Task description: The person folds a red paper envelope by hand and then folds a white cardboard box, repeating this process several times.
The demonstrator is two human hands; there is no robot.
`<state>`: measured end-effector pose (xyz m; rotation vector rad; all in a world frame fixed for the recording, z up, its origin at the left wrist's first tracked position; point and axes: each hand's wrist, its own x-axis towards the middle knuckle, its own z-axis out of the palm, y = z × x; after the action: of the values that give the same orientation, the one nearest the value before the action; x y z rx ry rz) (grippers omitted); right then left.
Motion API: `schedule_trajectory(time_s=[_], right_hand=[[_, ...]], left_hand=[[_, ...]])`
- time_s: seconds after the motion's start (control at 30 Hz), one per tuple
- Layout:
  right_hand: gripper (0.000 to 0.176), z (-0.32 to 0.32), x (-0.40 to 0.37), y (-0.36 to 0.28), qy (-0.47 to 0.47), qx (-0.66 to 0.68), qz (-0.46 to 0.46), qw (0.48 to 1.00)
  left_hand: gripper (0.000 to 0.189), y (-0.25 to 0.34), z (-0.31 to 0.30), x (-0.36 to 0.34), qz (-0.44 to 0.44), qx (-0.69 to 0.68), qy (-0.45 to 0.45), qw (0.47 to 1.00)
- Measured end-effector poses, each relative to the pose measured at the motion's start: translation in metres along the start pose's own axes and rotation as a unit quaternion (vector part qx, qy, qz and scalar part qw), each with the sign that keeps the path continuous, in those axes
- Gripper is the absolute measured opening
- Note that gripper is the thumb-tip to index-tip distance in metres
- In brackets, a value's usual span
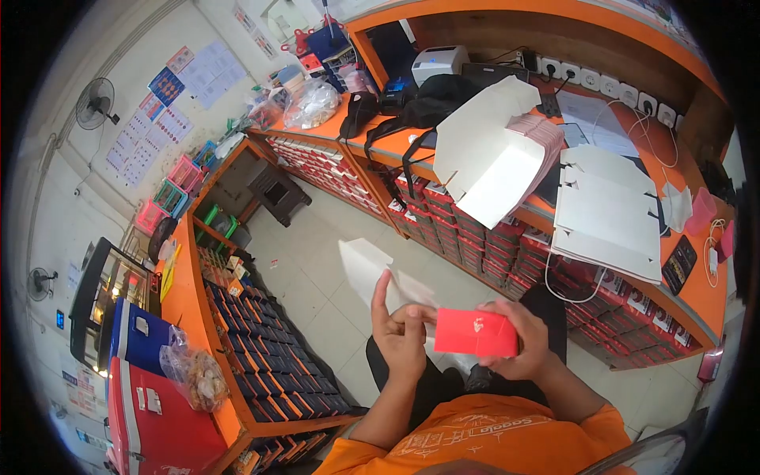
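Shirt [491, 435], red box [467, 332], counter [703, 299], tiled floor [309, 257]

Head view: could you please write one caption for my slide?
The right hand holds a red box, with the left hand close beside it, above the person's lap.

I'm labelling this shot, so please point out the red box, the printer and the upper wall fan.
Red box [475, 337]: head view, on its broad face.
Printer [440, 63]: head view, on its white casing.
Upper wall fan [96, 104]: head view, on its round grille.
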<state>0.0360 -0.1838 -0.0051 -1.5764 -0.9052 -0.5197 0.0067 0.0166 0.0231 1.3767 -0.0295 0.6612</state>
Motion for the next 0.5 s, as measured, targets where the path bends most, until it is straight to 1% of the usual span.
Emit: schedule_trajectory(time_s=[0.07, 0.1, 0.13, 0.17, 0.2, 0.23, 0.27, 0.3, 0.33, 0.37, 0.4, 0.47, 0.5], right_hand=[[0.079, 0.002, 0.001, -0.004, -0.027, -0.043, -0.055, 0.997], [0.079, 0.004, 0.001, -0.005, -0.025, -0.045, -0.053, 0.997], [0.080, 0.005, 0.001, -0.007, 0.002, -0.047, -0.001, 0.999], [0.080, 0.006, 0.001, -0.007, 0.029, -0.048, 0.052, 0.997], [0.080, 0.006, 0.000, -0.006, 0.033, -0.050, 0.054, 0.997], [0.079, 0.007, 0.000, -0.004, 0.029, -0.081, 0.034, 0.996], [0.078, 0.008, -0.001, -0.002, 0.025, -0.111, 0.016, 0.993], [0.078, 0.011, -0.004, 0.001, 0.028, -0.113, 0.021, 0.993], [0.077, 0.014, -0.007, 0.004, 0.025, -0.115, -0.004, 0.993], [0.076, 0.015, -0.010, 0.005, 0.023, -0.118, -0.029, 0.992], [0.076, 0.013, -0.012, 0.005, 0.024, -0.121, -0.024, 0.992], [0.075, 0.008, -0.013, 0.003, 0.079, -0.009, 0.089, 0.993], [0.075, 0.007, -0.012, 0.003, 0.082, -0.012, 0.098, 0.992]], left_hand=[[0.040, -0.018, -0.009, 0.000, -0.014, -0.027, 0.005, 1.000], [0.037, -0.024, -0.014, 0.003, 0.000, -0.076, 0.009, 0.997], [0.034, -0.028, -0.018, 0.004, 0.013, -0.124, 0.012, 0.992], [0.034, -0.030, -0.022, 0.002, 0.011, -0.125, 0.008, 0.992], [0.026, -0.028, -0.025, -0.001, 0.036, -0.043, -0.042, 0.998], [0.023, -0.027, -0.026, -0.003, 0.060, 0.038, -0.091, 0.993], [0.023, -0.027, -0.023, -0.004, 0.057, 0.039, -0.095, 0.993], [0.021, -0.020, -0.013, -0.004, 0.095, 0.118, -0.127, 0.980], [0.020, -0.015, -0.006, -0.004, 0.131, 0.195, -0.158, 0.959], [0.022, -0.011, -0.005, -0.005, 0.111, 0.178, -0.152, 0.966], [0.022, -0.008, -0.007, -0.005, 0.107, 0.176, -0.157, 0.966], [0.020, -0.001, -0.016, -0.003, 0.050, 0.180, -0.226, 0.956], [0.020, -0.001, -0.023, -0.001, 0.042, 0.178, -0.231, 0.955]])
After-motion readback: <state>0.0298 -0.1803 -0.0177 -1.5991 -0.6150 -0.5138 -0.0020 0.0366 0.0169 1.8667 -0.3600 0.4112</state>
